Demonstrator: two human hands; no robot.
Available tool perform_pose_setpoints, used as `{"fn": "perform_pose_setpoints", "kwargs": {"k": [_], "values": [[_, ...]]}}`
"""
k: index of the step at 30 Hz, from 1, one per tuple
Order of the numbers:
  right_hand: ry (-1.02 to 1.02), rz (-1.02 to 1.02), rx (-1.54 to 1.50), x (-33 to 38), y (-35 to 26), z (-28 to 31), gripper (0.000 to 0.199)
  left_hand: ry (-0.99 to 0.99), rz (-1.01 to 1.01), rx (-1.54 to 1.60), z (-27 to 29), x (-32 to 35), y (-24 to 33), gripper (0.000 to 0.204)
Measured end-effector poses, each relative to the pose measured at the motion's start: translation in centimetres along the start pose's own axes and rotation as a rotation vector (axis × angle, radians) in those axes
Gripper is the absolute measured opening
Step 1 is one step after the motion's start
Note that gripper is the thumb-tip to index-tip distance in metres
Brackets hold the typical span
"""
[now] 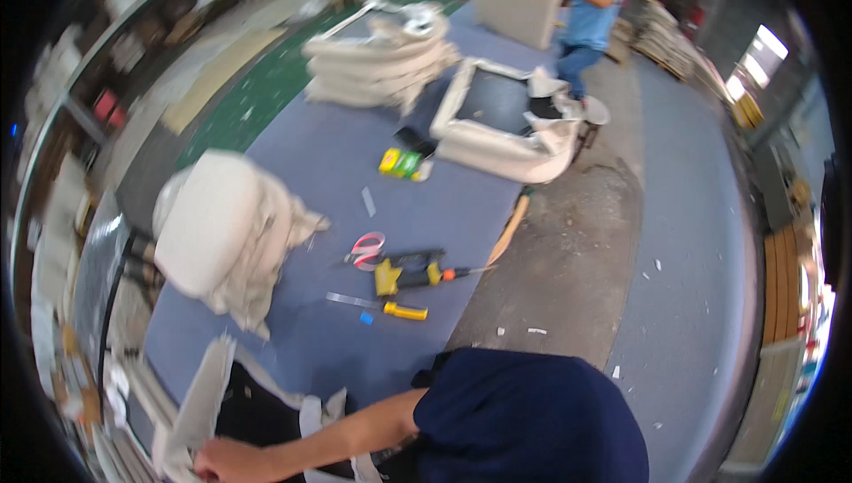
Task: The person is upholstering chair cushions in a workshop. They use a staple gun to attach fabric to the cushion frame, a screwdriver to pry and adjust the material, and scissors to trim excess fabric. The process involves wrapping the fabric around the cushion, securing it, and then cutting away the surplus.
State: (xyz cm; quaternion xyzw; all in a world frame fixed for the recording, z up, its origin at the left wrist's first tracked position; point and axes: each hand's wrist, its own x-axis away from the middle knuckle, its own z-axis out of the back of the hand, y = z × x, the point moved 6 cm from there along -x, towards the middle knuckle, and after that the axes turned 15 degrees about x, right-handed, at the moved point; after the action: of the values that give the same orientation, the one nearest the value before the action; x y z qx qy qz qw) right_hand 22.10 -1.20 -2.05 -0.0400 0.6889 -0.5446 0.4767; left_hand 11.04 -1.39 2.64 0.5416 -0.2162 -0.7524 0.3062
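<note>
Gripping the edge of a cream fabric-covered frame (200, 403) at the near end of the blue table (337, 154), my one visible hand (217, 463) is closed on it; which hand, I cannot tell. I judge this a positioning step: next wants a firm pull. Farther: yellow power tool (404, 272), knife (377, 306), tape roll (366, 248), cushion (217, 221), another frame (501, 123), stacked covers (382, 61), a co-worker (586, 17).

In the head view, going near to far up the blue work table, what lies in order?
Person's hand on the cream-edged black frame → yellow-handled knife → yellow and black power tool → pink tape roll → yellow-green box → stack of cream cushions.
</note>
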Motion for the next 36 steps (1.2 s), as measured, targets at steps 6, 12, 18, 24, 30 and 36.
{"fn": "perform_pose_setpoints", "kwargs": {"k": [6, 12, 18, 24, 30, 36], "values": [[-0.423, -0.152, -0.256, 0.9, -0.2, 5.3, 0.045, -0.024, 0.119, 0.009, 2.6, 0.6, -7.2, 0.032], [-0.653, -0.334, 0.175, 11.1, 15.9, 11.5, 0.04, 0.212, 0.053, -0.042, 6.5, 1.0, -3.3, 0.04], [-0.589, -0.553, 0.856, 15.7, 31.3, 26.0, 0.035, 0.335, 0.13, 0.023, 9.9, 3.1, -5.8, 0.041], [-0.627, -0.375, 1.13, 11.9, 41.6, 25.3, 0.064, 0.212, 0.211, -0.088, 9.2, 2.1, -6.3, 0.033], [-0.753, -0.195, 1.455, 10.5, 42.2, 22.5, 0.026, 0.216, 0.132, 0.035, 7.4, 0.6, -4.6, 0.036], [-0.649, -0.269, 1.057, 8.7, 27.2, 20.2, 0.014, 0.207, 0.13, -0.039, 8.7, 2.1, -2.5, 0.035]]}}
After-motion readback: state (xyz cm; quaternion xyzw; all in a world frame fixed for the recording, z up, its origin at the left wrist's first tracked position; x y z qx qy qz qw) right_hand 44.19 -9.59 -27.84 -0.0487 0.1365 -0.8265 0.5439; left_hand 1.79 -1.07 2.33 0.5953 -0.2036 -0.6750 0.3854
